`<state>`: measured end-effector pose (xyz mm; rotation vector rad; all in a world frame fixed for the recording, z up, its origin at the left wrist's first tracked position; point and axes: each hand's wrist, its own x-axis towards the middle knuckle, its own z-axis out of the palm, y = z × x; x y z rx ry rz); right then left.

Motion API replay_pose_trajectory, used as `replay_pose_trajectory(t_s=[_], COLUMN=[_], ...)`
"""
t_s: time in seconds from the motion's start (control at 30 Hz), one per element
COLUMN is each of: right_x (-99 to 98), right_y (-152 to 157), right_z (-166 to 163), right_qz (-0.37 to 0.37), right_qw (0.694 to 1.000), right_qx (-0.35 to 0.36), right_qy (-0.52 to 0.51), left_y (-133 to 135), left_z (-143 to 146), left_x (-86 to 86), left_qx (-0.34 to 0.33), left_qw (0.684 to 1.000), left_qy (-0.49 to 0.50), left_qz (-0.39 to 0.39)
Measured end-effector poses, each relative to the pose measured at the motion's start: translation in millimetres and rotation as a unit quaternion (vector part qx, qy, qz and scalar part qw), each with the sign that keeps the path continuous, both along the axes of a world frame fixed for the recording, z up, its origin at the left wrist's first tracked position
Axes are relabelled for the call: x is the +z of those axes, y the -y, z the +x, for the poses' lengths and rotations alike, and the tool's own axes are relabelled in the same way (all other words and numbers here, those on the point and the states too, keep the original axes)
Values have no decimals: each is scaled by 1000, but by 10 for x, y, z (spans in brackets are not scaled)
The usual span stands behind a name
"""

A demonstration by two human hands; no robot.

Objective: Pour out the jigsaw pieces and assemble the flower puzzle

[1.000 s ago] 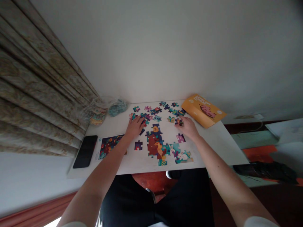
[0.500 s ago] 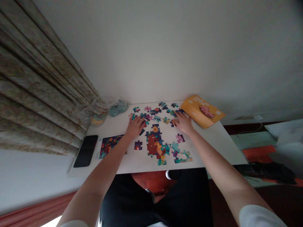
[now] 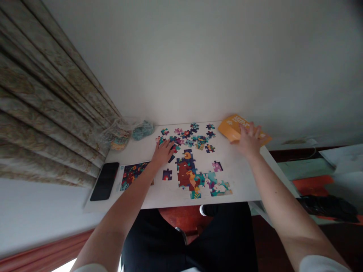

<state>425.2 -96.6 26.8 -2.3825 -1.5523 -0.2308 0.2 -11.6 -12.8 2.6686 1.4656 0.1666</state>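
My left hand point(image 3: 163, 152) lies with fingers stretched over the loose jigsaw pieces point(image 3: 185, 134) at the back of the table. On the right, my right hand point(image 3: 249, 141) spreads its fingers over the orange packet point(image 3: 229, 128), covering part of its front. Nearer to me sits a joined section of puzzle point(image 3: 184, 174) with a brown bear and white rabbits. A purple piece point(image 3: 217, 166) rests right of that section, and a dark piece point(image 3: 167, 174) to its left. A picture sheet point(image 3: 132, 173) is partly hidden behind my left forearm.
A black phone point(image 3: 104, 181) lies at the table's left edge. Clear plastic bags of pieces point(image 3: 143, 129) stand at the back left, beside the patterned curtain point(image 3: 56, 87). The wall point(image 3: 181, 68) rises directly behind the white table point(image 3: 170, 196).
My right hand has left the loose pieces and moved right onto the orange packet. Some pieces near where it was have shifted. My left hand stays about where it was.
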Motion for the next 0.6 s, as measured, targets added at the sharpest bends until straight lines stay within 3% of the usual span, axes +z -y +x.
replay_pose_trajectory(t_s=[0.1,0.23,0.6], right_x=[23,0,63], right_y=[5,4,143], right_z=[338,543,409], right_qz=[-82,-84,-92], right_qw=[995,994,995], right_qx=[-43,-42,4], right_qy=[-35,-47,-35], left_y=[4,13,35], left_z=[9,18,31], left_x=[8,12,63], left_qx=[6,5,9], left_qw=[1000,1000,1000], left_qy=[3,12,18], left_qz=[-1,-2,-8])
